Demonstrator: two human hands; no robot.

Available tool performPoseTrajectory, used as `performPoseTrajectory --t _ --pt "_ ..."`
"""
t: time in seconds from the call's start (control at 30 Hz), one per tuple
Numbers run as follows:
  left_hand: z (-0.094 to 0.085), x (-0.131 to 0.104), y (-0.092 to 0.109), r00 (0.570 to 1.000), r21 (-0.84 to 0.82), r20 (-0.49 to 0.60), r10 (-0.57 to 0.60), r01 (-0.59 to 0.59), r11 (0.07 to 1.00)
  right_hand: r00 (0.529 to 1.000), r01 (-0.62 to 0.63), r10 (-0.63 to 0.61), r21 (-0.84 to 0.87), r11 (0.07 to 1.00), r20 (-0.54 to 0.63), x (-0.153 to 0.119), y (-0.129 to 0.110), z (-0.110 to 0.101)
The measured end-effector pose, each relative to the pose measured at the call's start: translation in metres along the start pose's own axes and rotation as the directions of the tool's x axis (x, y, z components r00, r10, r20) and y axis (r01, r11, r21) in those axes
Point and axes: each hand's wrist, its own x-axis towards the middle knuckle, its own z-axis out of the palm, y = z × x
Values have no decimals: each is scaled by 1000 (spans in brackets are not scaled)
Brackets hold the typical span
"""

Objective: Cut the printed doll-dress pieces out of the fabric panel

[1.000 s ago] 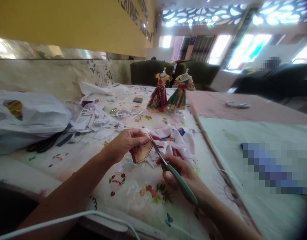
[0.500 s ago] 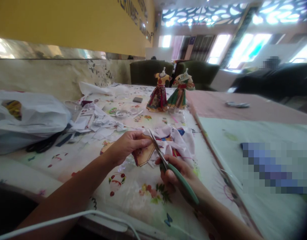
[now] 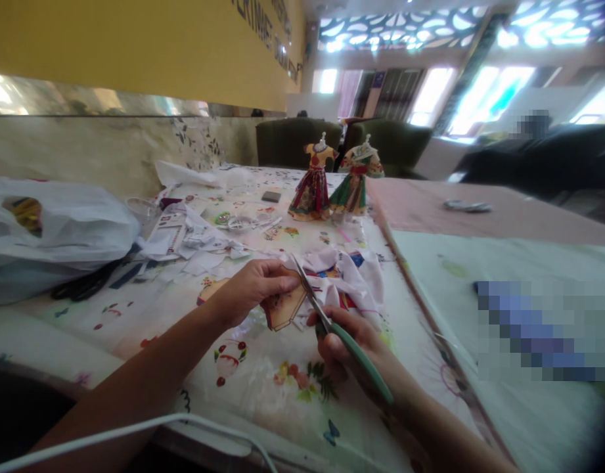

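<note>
Take the scissors (image 3: 364, 368) as your landmark. Well to their left, a white plastic bag (image 3: 70, 230) sits on the bench (image 3: 243, 410); a yellow patch (image 3: 29, 215) shows at its side, though you cannot tell whether it is contents or print. Its other contents are hidden from you.

Your right hand (image 3: 368, 334) is curled round the green handles, fingers bent, with the blades pointing away from you. Just left of the blades, your left hand (image 3: 257, 289) pinches a tan patterned piece (image 3: 285, 307) between thumb and bent fingers. The piece's right edge meets the blades; you cannot tell whether they bite into it. A second tan piece (image 3: 209, 290) lies farther left of the scissors, partly hidden by your left wrist.

Just beyond the blades you have a crumpled white cloth (image 3: 368, 286) with red and blue print. Farther beyond the scissors stand a red-skirted dress (image 3: 311, 190) and a green-skirted dress (image 3: 355, 194).
</note>
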Motion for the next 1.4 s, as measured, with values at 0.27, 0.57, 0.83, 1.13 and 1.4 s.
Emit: performPoseTrajectory --t 0.27,0.57,0.83,1.13,1.4 --pt "0 0 -1 1000 16 -1 -8 8 1000 1000 -8 8 -22 1000 -5 -1 -3 1" --pt "-2 0 0 1000 12 -4 -18 19 1000 1000 0 0 -32 999 -9 0 -4 1" --pt "0 1 2 1000 12 -17 -23 24 1000 999 -24 22 -54 998 -29 -1 -7 3" --pt "-3 1 0 1000 -8 -7 -15 15 1000 999 -21 19 -51 998 -44 1 -6 1" --pt "-5 0 1 1000 4 2 -5 5 1000 1000 -13 12 -73 997 -18 1 -6 -1"
